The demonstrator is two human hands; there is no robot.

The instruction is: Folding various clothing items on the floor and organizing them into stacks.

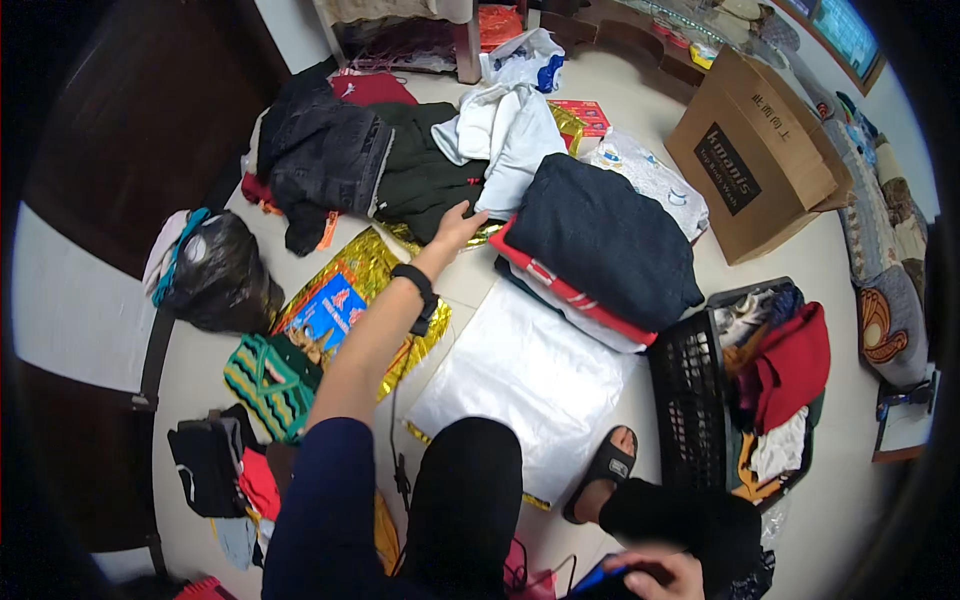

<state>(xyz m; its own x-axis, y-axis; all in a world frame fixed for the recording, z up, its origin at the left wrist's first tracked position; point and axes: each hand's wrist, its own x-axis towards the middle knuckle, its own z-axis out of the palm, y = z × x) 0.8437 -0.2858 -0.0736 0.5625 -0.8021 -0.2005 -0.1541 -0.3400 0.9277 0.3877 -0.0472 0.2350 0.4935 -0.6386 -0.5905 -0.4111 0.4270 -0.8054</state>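
My left hand [454, 229] is stretched forward with its fingers apart, at the end of a white garment [517, 142]. Dark green clothing [427, 172] lies just beyond it; whether the fingertips touch either cloth I cannot tell. To the right of this hand is a folded stack with a dark navy garment [600, 232] on top and a red one with white stripes [570, 286] below. The stack rests on the far part of a flat white woven sack [525, 375]. At the bottom edge, my right hand [667, 577] grips a blue object [600, 579], partly cut off.
A black plastic basket [686, 405] of clothes and a cardboard box [750, 157] stand at right. Left are a gold printed sack [360, 300], a black plastic bag [221, 277], a green patterned knit [270, 386] and dark folded clothes [206, 465]. A cable [397, 450] crosses the tiles.
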